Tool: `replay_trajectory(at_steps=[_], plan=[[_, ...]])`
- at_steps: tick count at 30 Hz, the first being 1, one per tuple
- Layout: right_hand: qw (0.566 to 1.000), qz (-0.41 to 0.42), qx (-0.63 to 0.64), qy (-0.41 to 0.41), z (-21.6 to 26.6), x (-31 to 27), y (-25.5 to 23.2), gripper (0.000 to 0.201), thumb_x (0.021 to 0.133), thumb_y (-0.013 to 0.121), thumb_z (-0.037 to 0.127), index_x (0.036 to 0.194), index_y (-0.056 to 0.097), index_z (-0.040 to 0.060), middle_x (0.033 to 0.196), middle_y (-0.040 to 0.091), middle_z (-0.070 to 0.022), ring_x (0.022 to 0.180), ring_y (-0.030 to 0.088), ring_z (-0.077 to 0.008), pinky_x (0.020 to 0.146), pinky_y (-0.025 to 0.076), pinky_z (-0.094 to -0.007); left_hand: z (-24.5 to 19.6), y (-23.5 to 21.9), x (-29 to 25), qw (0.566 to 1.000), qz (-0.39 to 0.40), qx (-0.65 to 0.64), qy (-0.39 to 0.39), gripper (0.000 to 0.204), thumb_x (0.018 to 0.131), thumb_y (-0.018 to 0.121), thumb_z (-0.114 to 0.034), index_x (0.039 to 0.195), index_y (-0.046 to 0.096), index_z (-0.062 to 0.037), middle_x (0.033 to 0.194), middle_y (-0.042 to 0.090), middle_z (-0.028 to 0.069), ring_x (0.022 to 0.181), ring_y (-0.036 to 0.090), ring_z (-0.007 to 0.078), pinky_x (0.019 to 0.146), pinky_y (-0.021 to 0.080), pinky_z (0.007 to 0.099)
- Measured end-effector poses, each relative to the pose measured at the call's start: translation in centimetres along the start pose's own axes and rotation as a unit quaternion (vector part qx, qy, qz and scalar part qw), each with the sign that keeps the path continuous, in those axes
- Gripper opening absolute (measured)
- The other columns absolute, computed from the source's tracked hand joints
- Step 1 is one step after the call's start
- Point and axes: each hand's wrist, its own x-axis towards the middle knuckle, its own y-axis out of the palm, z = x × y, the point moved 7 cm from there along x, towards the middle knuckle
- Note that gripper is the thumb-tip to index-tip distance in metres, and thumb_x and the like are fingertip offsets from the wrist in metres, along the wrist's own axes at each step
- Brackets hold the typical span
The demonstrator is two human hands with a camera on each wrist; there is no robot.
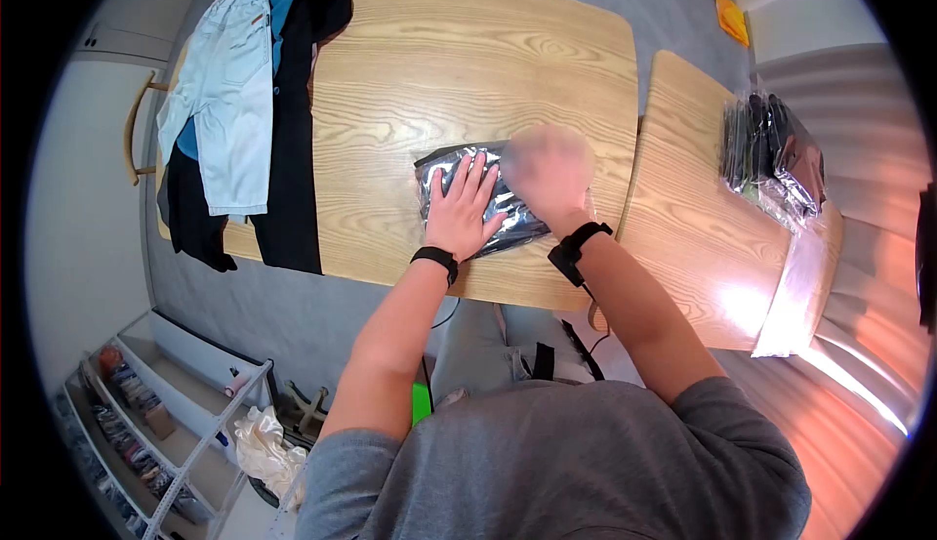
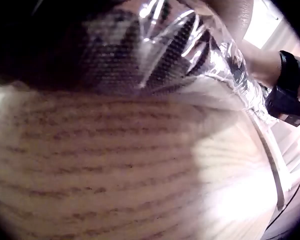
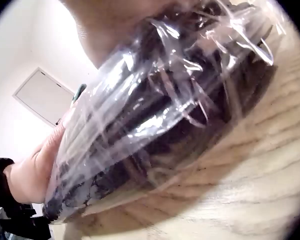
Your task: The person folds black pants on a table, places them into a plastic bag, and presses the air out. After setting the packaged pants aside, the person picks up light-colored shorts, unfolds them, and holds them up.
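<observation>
A clear plastic bag (image 1: 514, 230) with dark folded cloth inside lies on the wooden table (image 1: 429, 62) in front of me. My left hand (image 1: 463, 210) rests palm down on the bag's left part, fingers straight and spread. Over its right part is my right hand (image 1: 554, 181), its fingers blurred out in the head view. From the right wrist, the shiny wrinkled bag (image 3: 150, 110) shows below part of that hand (image 3: 110, 22), its fingertips hidden. Woven dark fabric shows through the plastic (image 2: 140, 55) in the left wrist view.
Light blue jeans (image 1: 234, 101) and black trousers (image 1: 293, 169) lie over the table's left end. On a side table (image 1: 683, 179) to the right stand several bagged garments (image 1: 771, 149) beside a flat clear plastic sheet (image 1: 789, 296). Shelves (image 1: 166, 423) stand at lower left.
</observation>
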Motion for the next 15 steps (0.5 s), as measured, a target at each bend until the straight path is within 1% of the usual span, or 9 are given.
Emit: replay_trajectory(at_steps=[1, 3, 10, 12, 13, 15], plan=[[1.000, 0.002, -0.001, 0.000, 0.2, -0.1, 0.0, 0.045, 0.088, 0.049, 0.046, 0.124, 0.055, 0.0202, 0.131, 0.049, -0.0098, 0.126, 0.039, -0.0280, 0.103, 0.024, -0.0545, 0.0, 0.1, 0.0, 1.000, 0.001, -0.002, 0.000, 0.070, 0.085, 0.050, -0.051, 0.141, 0.035, -0.0113, 0.149, 0.027, 0.0107, 0.138, 0.022, 0.0249, 0.107, 0.018, 0.0548], [0.997, -0.062, -0.041, -0.021, 0.5, -0.1, -0.6, 0.045, 0.088, 0.049, 0.046, 0.126, 0.054, 0.0206, 0.131, 0.048, -0.0102, 0.127, 0.039, -0.0287, 0.102, 0.024, -0.0558, 0.1, 0.5, 0.2, 1.000, 0.018, -0.001, -0.006, 0.070, 0.084, 0.051, -0.050, 0.140, 0.036, -0.0115, 0.149, 0.026, 0.0107, 0.139, 0.021, 0.0246, 0.107, 0.019, 0.0552], [0.997, -0.055, -0.053, -0.023, 0.7, 0.3, 0.0, 0.046, 0.087, 0.049, 0.046, 0.126, 0.053, 0.0206, 0.132, 0.047, -0.0106, 0.127, 0.039, -0.0297, 0.102, 0.024, -0.0578, 0.4, 1.3, 0.4, 0.999, 0.028, -0.016, -0.010, 0.070, 0.084, 0.051, -0.050, 0.140, 0.036, -0.0115, 0.149, 0.026, 0.0107, 0.139, 0.021, 0.0247, 0.107, 0.018, 0.0565], [0.996, -0.062, -0.062, -0.017, 0.7, 0.3, -0.1, 0.044, 0.084, 0.054, 0.044, 0.123, 0.055, 0.0222, 0.130, 0.050, -0.0095, 0.124, 0.042, -0.0293, 0.100, 0.026, -0.0578, 0.4, 1.6, 0.5, 0.999, 0.037, -0.017, -0.012, 0.070, 0.084, 0.051, -0.050, 0.140, 0.036, -0.0113, 0.150, 0.025, 0.0107, 0.139, 0.021, 0.0246, 0.106, 0.017, 0.0570], [0.996, -0.061, -0.062, -0.016, 0.7, 0.4, 0.0, 0.044, 0.084, 0.054, 0.044, 0.123, 0.055, 0.0222, 0.130, 0.050, -0.0095, 0.124, 0.042, -0.0293, 0.100, 0.026, -0.0578, 0.4, 1.6, 0.5, 0.999, 0.039, -0.018, -0.011, 0.070, 0.084, 0.051, -0.050, 0.140, 0.036, -0.0113, 0.150, 0.025, 0.0107, 0.139, 0.021, 0.0246, 0.106, 0.017, 0.0570], [0.994, -0.037, -0.095, -0.034, 0.9, 0.6, 0.5, 0.045, 0.084, 0.054, 0.044, 0.123, 0.055, 0.0220, 0.130, 0.049, -0.0101, 0.124, 0.042, -0.0293, 0.100, 0.026, -0.0578, 0.5, 1.9, 0.6, 0.998, 0.056, -0.014, -0.015, 0.070, 0.084, 0.051, -0.050, 0.140, 0.036, -0.0104, 0.150, 0.025, 0.0107, 0.139, 0.020, 0.0243, 0.107, 0.017, 0.0571]])
